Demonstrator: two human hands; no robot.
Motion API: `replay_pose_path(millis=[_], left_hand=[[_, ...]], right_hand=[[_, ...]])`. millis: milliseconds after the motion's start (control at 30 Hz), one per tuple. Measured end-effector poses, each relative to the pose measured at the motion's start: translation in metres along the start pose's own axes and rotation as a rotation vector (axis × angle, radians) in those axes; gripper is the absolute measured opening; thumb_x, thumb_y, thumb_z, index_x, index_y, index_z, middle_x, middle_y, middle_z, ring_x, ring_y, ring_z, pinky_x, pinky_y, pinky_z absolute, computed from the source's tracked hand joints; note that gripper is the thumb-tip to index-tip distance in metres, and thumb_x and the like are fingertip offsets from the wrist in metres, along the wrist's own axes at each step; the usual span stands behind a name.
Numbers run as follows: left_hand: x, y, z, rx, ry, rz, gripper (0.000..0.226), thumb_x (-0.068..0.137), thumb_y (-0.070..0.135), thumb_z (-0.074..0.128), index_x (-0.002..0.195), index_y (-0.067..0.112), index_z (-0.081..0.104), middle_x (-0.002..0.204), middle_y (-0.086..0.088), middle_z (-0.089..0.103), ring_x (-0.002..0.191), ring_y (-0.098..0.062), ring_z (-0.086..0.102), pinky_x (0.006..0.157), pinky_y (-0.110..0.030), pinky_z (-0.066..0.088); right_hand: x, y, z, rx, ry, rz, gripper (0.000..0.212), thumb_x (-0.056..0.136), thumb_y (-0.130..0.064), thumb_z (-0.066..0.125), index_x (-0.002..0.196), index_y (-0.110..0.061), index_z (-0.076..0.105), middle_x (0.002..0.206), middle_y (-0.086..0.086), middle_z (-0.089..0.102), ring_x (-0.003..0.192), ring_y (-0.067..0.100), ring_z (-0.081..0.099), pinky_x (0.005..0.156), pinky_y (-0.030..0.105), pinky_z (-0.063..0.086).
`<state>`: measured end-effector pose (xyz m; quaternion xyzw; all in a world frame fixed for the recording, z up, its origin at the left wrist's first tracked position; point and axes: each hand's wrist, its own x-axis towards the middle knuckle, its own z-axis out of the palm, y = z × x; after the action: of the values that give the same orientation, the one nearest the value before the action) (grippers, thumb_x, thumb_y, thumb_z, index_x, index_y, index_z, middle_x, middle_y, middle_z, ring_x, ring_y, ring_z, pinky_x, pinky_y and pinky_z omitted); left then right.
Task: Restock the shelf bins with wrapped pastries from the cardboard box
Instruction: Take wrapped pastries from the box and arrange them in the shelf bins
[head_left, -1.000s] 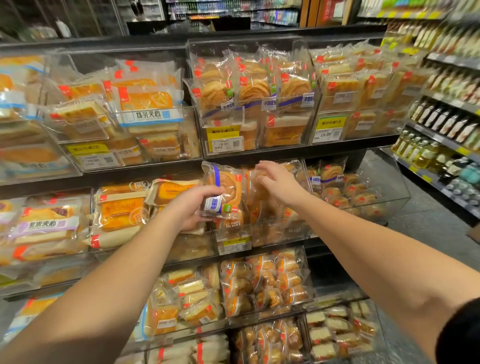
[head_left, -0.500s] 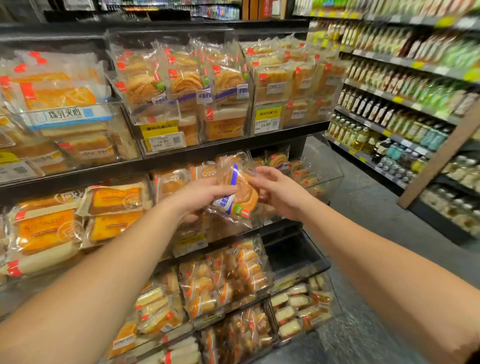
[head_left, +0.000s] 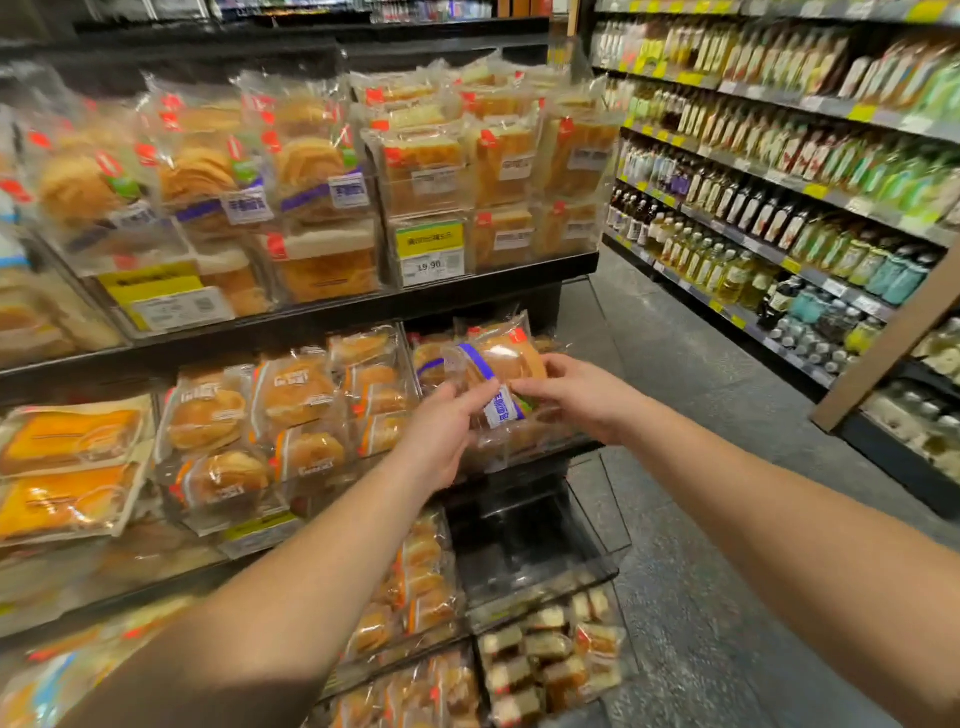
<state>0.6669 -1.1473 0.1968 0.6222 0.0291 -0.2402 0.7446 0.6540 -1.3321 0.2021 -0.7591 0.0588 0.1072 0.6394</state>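
Observation:
A clear-wrapped round pastry (head_left: 506, 364) with a blue band and a white label is held over the rightmost clear bin (head_left: 524, 452) of the middle shelf. My left hand (head_left: 441, 431) grips its lower left side, thumb on the front of the wrapper. My right hand (head_left: 576, 395) pinches its right edge. More packs of the same pastry (head_left: 431, 358) lie in that bin behind it. The cardboard box is out of view.
Clear bins of wrapped breads and cakes (head_left: 291, 405) fill the shelves left, above and below. One clear bin (head_left: 524, 551) under my hands looks bare inside. A grey floor aisle (head_left: 701, 415) runs to the right, with bottle shelves (head_left: 779, 208) on its far side.
The view has swung right. Both hands carried the blue-banded pastry rightward along the middle shelf, from the middle bin to the rightmost bin, and it is now tilted more flat.

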Motion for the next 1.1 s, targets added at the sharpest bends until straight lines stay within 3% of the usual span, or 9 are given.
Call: replay_pose_path(millis=[100,267,367,467,600,800,933,1000,1100], left_hand=[[0.019,0.002,0.007,0.05,0.134,0.006,0.035,0.093,0.016,0.065,0.126,0.01,0.057,0.11,-0.008,0.071,0.1,-0.016,0.068,0.098,-0.04,0.054],[0.039,0.004,0.001,0.13,0.247,-0.045,0.025,0.092,0.004,0.061,0.117,0.009,0.06,0.11,-0.014,0.066,0.099,-0.021,0.068,0.098,-0.038,0.054],[0.051,0.004,-0.002,0.188,0.328,-0.064,0.028,0.093,0.003,0.059,0.12,0.008,0.059,0.11,-0.011,0.065,0.098,-0.017,0.067,0.08,-0.026,0.057],[0.065,0.006,0.0,0.244,0.397,-0.089,0.028,0.094,0.004,0.055,0.12,0.012,0.06,0.108,-0.012,0.067,0.086,-0.014,0.063,0.069,-0.026,0.053],[0.083,0.009,0.01,0.358,0.493,-0.141,0.035,0.097,0.006,0.046,0.129,0.012,0.059,0.12,-0.016,0.063,0.11,-0.03,0.059,0.092,-0.041,0.049],[0.094,0.008,0.018,0.374,0.556,-0.197,0.052,0.1,0.007,0.037,0.151,0.02,0.035,0.135,-0.01,0.052,0.121,-0.03,0.05,0.091,-0.038,0.042],[0.096,0.007,0.018,0.319,0.537,-0.206,0.06,0.1,0.005,0.038,0.154,0.026,0.027,0.141,-0.01,0.05,0.127,-0.032,0.049,0.1,-0.043,0.045],[0.098,0.007,0.017,0.311,0.533,-0.198,0.061,0.099,0.007,0.039,0.154,0.029,0.025,0.14,-0.012,0.052,0.128,-0.034,0.05,0.106,-0.048,0.044],[0.101,0.009,0.017,0.259,0.531,-0.209,0.065,0.099,0.008,0.039,0.155,0.034,0.02,0.145,-0.011,0.048,0.132,-0.034,0.047,0.107,-0.052,0.043]], right_hand=[[0.031,-0.009,-0.033,-0.379,0.111,-0.065,0.065,0.073,-0.05,0.08,0.127,-0.024,0.056,0.112,-0.003,0.069,0.094,0.017,0.069,0.089,0.044,0.057],[0.082,-0.023,-0.034,-0.935,0.086,-0.229,0.066,0.078,-0.038,0.081,0.133,-0.019,0.049,0.117,0.001,0.064,0.098,0.018,0.06,0.078,0.028,0.044],[0.114,-0.019,-0.017,-1.032,0.014,-0.285,0.062,0.08,-0.035,0.08,0.134,-0.024,0.05,0.119,0.001,0.063,0.105,0.02,0.061,0.082,0.031,0.049],[0.142,-0.018,-0.001,-1.082,-0.013,-0.298,0.053,0.084,-0.032,0.077,0.132,-0.029,0.052,0.119,0.001,0.062,0.106,0.022,0.061,0.087,0.042,0.054],[0.168,-0.017,0.015,-1.187,-0.138,-0.403,0.052,0.086,-0.031,0.075,0.134,-0.023,0.057,0.125,0.004,0.059,0.117,0.026,0.056,0.096,0.042,0.049],[0.18,-0.011,0.017,-0.963,-0.11,-0.369,0.067,0.086,-0.027,0.076,0.145,-0.019,0.046,0.14,0.008,0.048,0.124,0.027,0.054,0.102,0.034,0.043],[0.166,0.017,0.023,-0.645,0.174,-0.332,0.074,0.08,-0.026,0.082,0.141,-0.01,0.044,0.139,0.011,0.043,0.126,0.027,0.05,0.107,0.034,0.037],[0.162,0.027,0.029,-0.462,0.285,-0.234,0.077,0.078,-0.025,0.083,0.141,-0.011,0.041,0.139,0.011,0.044,0.127,0.026,0.048,0.108,0.034,0.037],[0.166,0.028,0.031,-0.193,0.301,-0.031,0.076,0.08,-0.027,0.083,0.139,-0.011,0.039,0.133,0.009,0.055,0.122,0.025,0.055,0.103,0.037,0.045]])
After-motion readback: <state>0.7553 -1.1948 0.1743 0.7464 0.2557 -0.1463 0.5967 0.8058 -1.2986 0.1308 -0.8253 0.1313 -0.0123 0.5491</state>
